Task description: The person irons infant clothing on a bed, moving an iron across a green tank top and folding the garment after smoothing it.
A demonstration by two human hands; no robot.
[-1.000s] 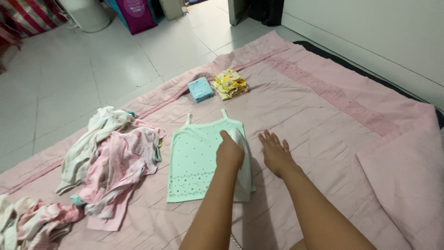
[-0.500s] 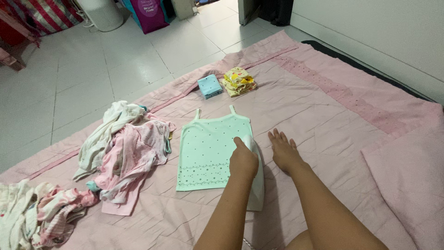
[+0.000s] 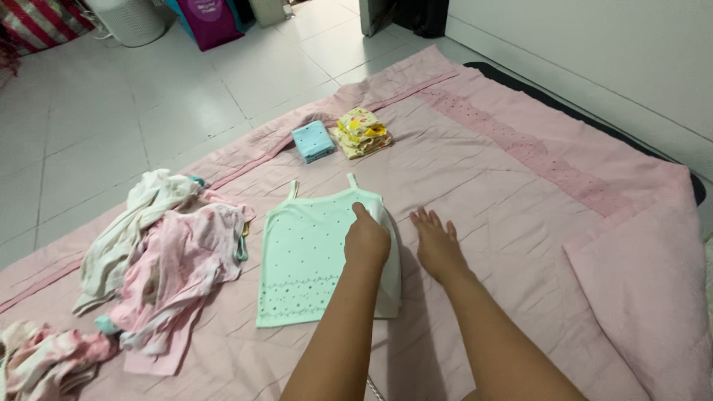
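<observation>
Slid back up the mint camisole (image 3: 301, 256) since half a second ago, the left hand (image 3: 367, 241), from near the hem to just under the neckline, while the whole scene sits lower and further left in view. Curled now into a loose fist, thumb up, pressing the folded-over right edge of the garment flat; whether cloth is pinched inside the fist, impossible to tell. Laid flat, palm down and fingers spread, the right hand (image 3: 436, 245), on the pink quilted blanket (image 3: 520, 193) just beside the camisole's folded edge, gripping nothing. Spread face up near the middle of the blanket, the camisole, both thin straps pointing away, a band of small dots across the lower front, its right side turned over on itself to show a paler inside. Heaped to the left, a pile of unfolded pink and white baby clothes (image 3: 160, 260), with a further crumpled bundle of pink-and-white clothes (image 3: 44, 356) at the lower left corner. Set side by side beyond the straps, near the blanket's far border, a folded light-blue cloth (image 3: 313, 141) and a folded yellow patterned garment (image 3: 361, 133). Beyond the blanket, white floor tiles (image 3: 148, 96), and along the right, a white wall (image 3: 594, 52).
</observation>
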